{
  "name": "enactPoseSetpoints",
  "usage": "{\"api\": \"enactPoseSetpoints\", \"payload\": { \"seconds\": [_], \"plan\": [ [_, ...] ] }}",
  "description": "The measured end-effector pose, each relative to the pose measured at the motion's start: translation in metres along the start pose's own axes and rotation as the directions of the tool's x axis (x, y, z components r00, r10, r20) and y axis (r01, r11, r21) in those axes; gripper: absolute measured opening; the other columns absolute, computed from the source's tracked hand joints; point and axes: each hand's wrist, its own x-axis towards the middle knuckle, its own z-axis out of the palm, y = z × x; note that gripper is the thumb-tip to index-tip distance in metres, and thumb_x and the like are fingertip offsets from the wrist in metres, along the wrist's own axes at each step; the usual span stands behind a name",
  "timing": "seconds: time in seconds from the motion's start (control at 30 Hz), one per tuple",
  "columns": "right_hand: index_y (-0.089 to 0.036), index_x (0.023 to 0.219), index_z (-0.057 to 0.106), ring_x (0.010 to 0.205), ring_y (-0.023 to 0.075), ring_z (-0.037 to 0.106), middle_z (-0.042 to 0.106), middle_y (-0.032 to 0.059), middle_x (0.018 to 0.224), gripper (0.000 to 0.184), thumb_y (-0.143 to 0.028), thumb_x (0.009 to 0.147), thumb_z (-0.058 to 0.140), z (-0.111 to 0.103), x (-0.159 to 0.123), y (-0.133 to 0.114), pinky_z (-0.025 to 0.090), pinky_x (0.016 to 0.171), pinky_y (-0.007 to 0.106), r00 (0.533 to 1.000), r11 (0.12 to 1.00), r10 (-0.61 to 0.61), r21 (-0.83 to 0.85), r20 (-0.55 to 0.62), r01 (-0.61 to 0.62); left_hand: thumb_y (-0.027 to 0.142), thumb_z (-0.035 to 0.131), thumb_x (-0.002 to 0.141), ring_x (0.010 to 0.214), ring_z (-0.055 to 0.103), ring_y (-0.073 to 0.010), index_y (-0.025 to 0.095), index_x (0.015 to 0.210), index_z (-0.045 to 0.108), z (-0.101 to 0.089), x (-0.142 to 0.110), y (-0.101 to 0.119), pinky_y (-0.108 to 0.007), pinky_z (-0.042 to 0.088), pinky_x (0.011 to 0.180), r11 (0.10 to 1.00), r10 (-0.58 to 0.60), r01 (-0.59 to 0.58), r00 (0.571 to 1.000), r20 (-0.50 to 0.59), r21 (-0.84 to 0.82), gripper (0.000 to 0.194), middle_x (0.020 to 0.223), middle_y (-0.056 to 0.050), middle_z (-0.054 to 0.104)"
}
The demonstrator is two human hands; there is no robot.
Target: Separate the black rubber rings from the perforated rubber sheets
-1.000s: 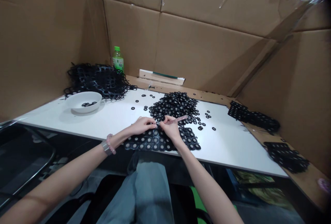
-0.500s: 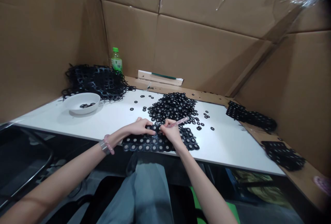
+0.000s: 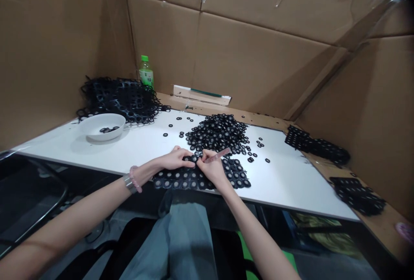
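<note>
A black sheet with rows of round pieces with grey centres point(image 3: 184, 184) lies at the table's front edge. My left hand point(image 3: 174, 159) grips its upper part, with the thumb stretched across the top. Close beside it, my right hand point(image 3: 211, 168) is closed around a slim pinkish pen-like tool point(image 3: 221, 154). The tool's rear end points up and right; its working tip is hidden by my fingers. Just beyond both hands rises a heap of loose round black pieces point(image 3: 218, 131).
A white bowl point(image 3: 92, 127) holding a few black pieces stands left, before a pile of black ring webbing point(image 3: 116, 99). Behind are a green-capped bottle point(image 3: 146, 75) and a white strip point(image 3: 184, 93). Black sheets point(image 3: 357, 196) lie at right. Cardboard walls point(image 3: 258, 51) enclose the table.
My right hand has shifted slightly left and down toward my left thumb, and the tool has moved with it. My left hand keeps nearly the same place on the sheet.
</note>
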Motion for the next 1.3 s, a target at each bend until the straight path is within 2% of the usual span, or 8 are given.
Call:
{"api": "enactPoseSetpoints", "payload": {
  "seconds": [0.17, 0.37, 0.5, 0.6, 0.73, 0.9, 1.0, 1.3],
  "plan": [
    [-0.021, 0.042, 0.034, 0.044, 0.0093, 0.033, 0.034, -0.0076, 0.041, 0.024, -0.016, 0.057, 0.053, 0.001, 0.001, 0.002, 0.024, 0.045, 0.023, 1.000, 0.999, 0.022, 0.042, -0.004, -0.022, 0.048, 0.052, 0.075, 0.071, 0.049, -0.0159, 0.015, 0.071, 0.063, -0.001, -0.001, 0.000, -0.023, 0.036, 0.073, 0.998, 0.025, -0.023, 0.999, 0.029, -0.053, 0.035, 0.067, 0.003, 0.060],
    [-0.024, 0.051, 0.027, 0.034, 0.0086, 0.038, 0.037, -0.0089, 0.039, 0.024, -0.022, 0.064, 0.047, -0.010, 0.000, 0.004, 0.024, 0.036, 0.020, 0.984, 0.966, 0.170, 0.206, -0.061, -0.154, 0.042, 0.050, 0.077, 0.066, 0.050, -0.0160, 0.014, 0.072, 0.061, -0.001, -0.002, 0.013, -0.023, 0.037, 0.063, 0.998, -0.022, 0.023, 1.000, 0.022, -0.051, 0.030, 0.070, 0.000, 0.062],
    [-0.023, 0.051, 0.029, 0.033, 0.0092, 0.041, 0.039, -0.0092, 0.038, 0.024, -0.022, 0.063, 0.049, -0.011, -0.011, -0.001, 0.023, 0.033, 0.019, 0.976, 0.949, 0.214, 0.250, -0.053, -0.194, 0.039, 0.053, 0.073, 0.057, 0.047, -0.0143, 0.014, 0.066, 0.059, -0.005, -0.002, 0.023, -0.023, 0.035, 0.056, 0.997, -0.073, 0.075, 0.997, 0.034, -0.035, 0.027, 0.061, 0.001, 0.058],
    [-0.023, 0.048, 0.030, 0.033, 0.0090, 0.041, 0.038, -0.0094, 0.037, 0.024, -0.019, 0.060, 0.051, -0.008, -0.017, -0.001, 0.024, 0.034, 0.019, 0.977, 0.951, 0.210, 0.243, -0.048, -0.192, 0.042, 0.062, 0.066, 0.054, 0.046, -0.0129, 0.014, 0.067, 0.060, -0.006, -0.002, 0.028, -0.021, 0.035, 0.052, 0.995, -0.082, 0.088, 0.991, 0.105, -0.056, 0.028, 0.058, 0.003, 0.055],
    [-0.023, 0.046, 0.030, 0.034, 0.0087, 0.040, 0.036, -0.0094, 0.038, 0.024, -0.016, 0.059, 0.049, -0.008, -0.018, 0.000, 0.027, 0.037, 0.020, 0.982, 0.965, 0.180, 0.203, -0.060, -0.164, 0.035, 0.069, 0.058, 0.060, 0.048, -0.0138, 0.013, 0.073, 0.062, -0.004, -0.004, 0.029, -0.021, 0.037, 0.055, 0.993, -0.081, 0.092, 0.988, 0.133, -0.073, 0.028, 0.063, 0.003, 0.057],
    [-0.022, 0.045, 0.034, 0.038, 0.0096, 0.039, 0.038, -0.0080, 0.040, 0.024, -0.014, 0.058, 0.052, -0.008, -0.020, -0.002, 0.028, 0.040, 0.022, 0.990, 0.982, 0.142, 0.127, -0.011, -0.140, 0.031, 0.067, 0.061, 0.070, 0.053, -0.0159, 0.013, 0.084, 0.062, 0.000, -0.008, 0.024, -0.022, 0.041, 0.064, 0.989, -0.017, 0.033, 0.993, 0.117, -0.142, 0.029, 0.075, 0.003, 0.061],
    [-0.022, 0.046, 0.034, 0.039, 0.0098, 0.038, 0.037, -0.0079, 0.041, 0.025, -0.014, 0.060, 0.052, -0.007, -0.022, -0.004, 0.029, 0.042, 0.022, 0.991, 0.986, 0.132, 0.103, 0.004, -0.132, 0.031, 0.067, 0.062, 0.076, 0.055, -0.0182, 0.013, 0.087, 0.061, 0.002, -0.010, 0.022, -0.024, 0.042, 0.068, 0.985, -0.018, 0.036, 0.994, 0.103, -0.171, 0.031, 0.083, 0.001, 0.063],
    [-0.023, 0.047, 0.032, 0.040, 0.0099, 0.036, 0.035, -0.0079, 0.042, 0.026, -0.016, 0.063, 0.052, -0.007, -0.021, -0.004, 0.027, 0.042, 0.023, 0.995, 0.992, 0.103, 0.072, 0.020, -0.104, 0.025, 0.067, 0.063, 0.085, 0.055, -0.0204, 0.015, 0.089, 0.061, 0.007, -0.012, 0.022, -0.028, 0.042, 0.078, 0.957, 0.007, 0.007, 0.999, 0.048, -0.289, 0.029, 0.089, 0.001, 0.064]
  ]
}}
